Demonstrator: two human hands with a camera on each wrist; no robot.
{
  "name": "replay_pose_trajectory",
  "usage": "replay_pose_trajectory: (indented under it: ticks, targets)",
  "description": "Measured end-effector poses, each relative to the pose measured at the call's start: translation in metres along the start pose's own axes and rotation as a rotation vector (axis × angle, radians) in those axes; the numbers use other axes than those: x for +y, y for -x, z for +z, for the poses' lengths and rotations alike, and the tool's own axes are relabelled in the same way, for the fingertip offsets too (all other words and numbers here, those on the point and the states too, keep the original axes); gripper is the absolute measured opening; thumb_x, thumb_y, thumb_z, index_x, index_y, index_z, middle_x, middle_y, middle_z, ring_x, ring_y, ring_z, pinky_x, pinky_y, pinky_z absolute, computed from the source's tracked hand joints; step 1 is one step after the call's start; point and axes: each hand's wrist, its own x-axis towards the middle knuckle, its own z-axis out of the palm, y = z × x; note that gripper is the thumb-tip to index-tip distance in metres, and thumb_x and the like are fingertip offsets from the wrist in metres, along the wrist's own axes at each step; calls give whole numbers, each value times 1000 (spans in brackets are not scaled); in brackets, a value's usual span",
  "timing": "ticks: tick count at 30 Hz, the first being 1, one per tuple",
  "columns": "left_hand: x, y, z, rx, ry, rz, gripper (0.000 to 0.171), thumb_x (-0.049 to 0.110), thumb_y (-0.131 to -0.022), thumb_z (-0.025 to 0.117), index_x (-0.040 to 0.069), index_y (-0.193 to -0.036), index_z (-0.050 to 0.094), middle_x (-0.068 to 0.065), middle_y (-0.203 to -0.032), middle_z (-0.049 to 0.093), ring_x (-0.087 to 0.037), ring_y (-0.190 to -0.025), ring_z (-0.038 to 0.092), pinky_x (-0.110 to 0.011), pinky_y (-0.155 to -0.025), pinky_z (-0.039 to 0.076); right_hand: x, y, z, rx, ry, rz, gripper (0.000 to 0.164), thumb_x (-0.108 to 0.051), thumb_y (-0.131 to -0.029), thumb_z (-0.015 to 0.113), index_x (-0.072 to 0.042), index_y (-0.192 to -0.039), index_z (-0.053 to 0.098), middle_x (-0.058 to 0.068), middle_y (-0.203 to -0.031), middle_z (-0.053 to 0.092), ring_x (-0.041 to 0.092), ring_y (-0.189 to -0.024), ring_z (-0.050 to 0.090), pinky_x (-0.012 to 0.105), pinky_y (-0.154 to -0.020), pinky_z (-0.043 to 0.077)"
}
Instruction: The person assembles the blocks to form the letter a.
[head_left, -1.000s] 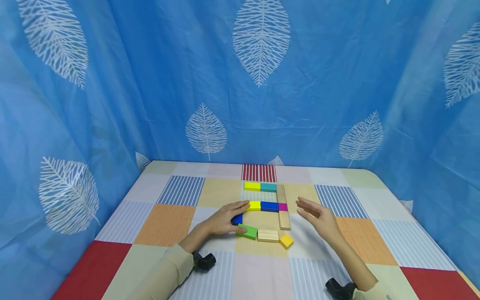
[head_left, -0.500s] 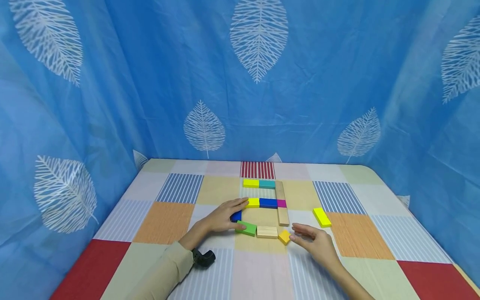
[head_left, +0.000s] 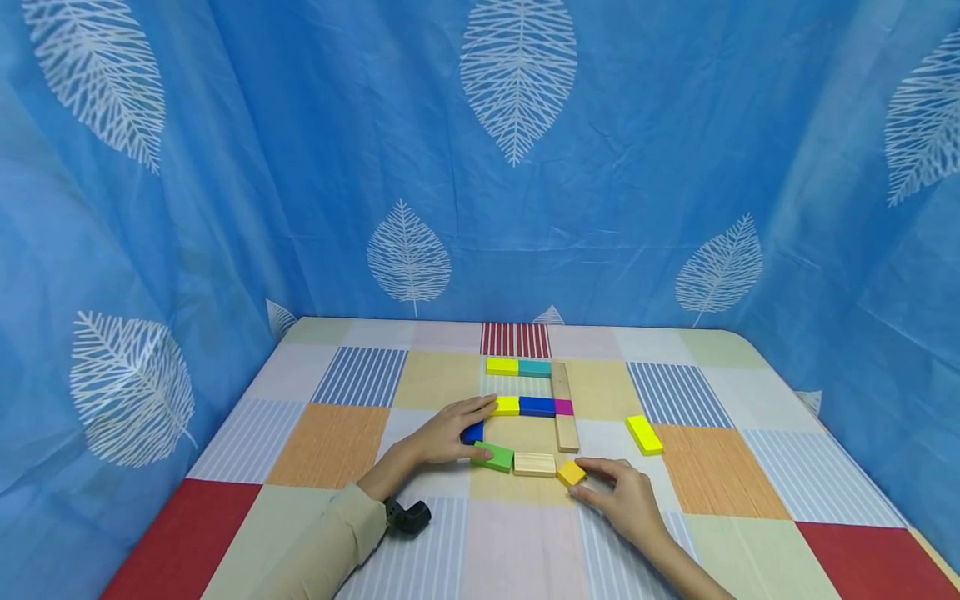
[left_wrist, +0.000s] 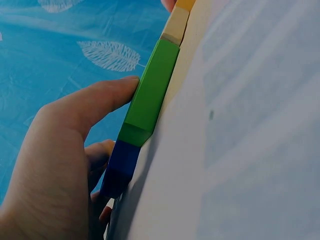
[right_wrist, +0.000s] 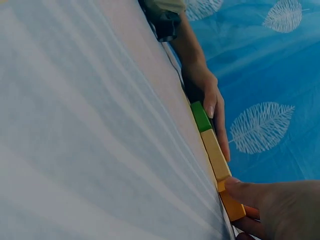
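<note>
My left hand [head_left: 446, 433] spans the left side of a flat block outline. Its thumb touches a green block [head_left: 492, 457], and its outstretched fingers reach a yellow block [head_left: 507, 406]. Under that hand, a dark blue block [head_left: 472, 432] is partly hidden. With thumb and index finger, my right hand [head_left: 624, 502] pinches a small orange-yellow block [head_left: 571, 472] at the front right corner, turned at an angle. Between it and the green block lies a plain wooden block [head_left: 534, 464]. In the right wrist view the thumb presses the orange-yellow block [right_wrist: 233, 206].
The outline also has a blue block [head_left: 537, 407], a magenta block [head_left: 563, 407], plain wooden blocks [head_left: 567, 434] on the right, and a yellow block [head_left: 502, 367] beside a teal block [head_left: 535, 368] at the back. A loose yellow block [head_left: 644, 435] lies to the right on the patchwork cloth [head_left: 525, 550].
My right hand has come down and left from beside the outline to pinch the orange-yellow block. The loose yellow block, first hidden behind it, came into view. My left hand stayed put.
</note>
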Motion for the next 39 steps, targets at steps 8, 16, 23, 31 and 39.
replay_pose_trajectory:
  ticks: [8,16,23,31,39]
  targets:
    - [0,1,0,-16,1,-11,82,57,-83,55,14,-147,26,-4,-152,20,-24,-137,20,-47,-107,19,-2,-2,2,31,32,-50,36,-17,-63,85,-11,-96,73,-1,-90,69,16,-83,60,35,-73,50]
    - [0,0,1,-19,6,-25,82,58,-83,55,15,-147,26,-2,-152,19,-23,-137,19,-47,-107,18,-2,-4,6,57,46,-99,36,-14,-63,85,-8,-96,73,-1,-88,68,13,-80,59,31,-71,51]
    - [1,1,2,-20,1,-24,83,60,-82,54,15,-147,26,-1,-152,20,-23,-137,20,-47,-107,19,-1,-6,6,35,38,-52,36,-14,-62,85,-12,-97,73,-5,-80,63,10,-75,56,27,-67,50]
    - [1,1,2,-7,13,-26,83,61,-82,53,15,-146,28,-1,-151,21,-23,-136,21,-48,-107,20,-1,-10,6,6,43,-35,36,-14,-64,84,-10,-97,72,-8,-69,52,9,-67,48,24,-62,45]
    - [2,0,0,-9,24,-38,81,60,-82,54,17,-146,28,1,-152,20,-22,-137,20,-48,-107,18,-1,-11,7,6,6,-10,36,-14,-65,83,-9,-98,71,-11,-70,58,9,-72,54,26,-69,49]
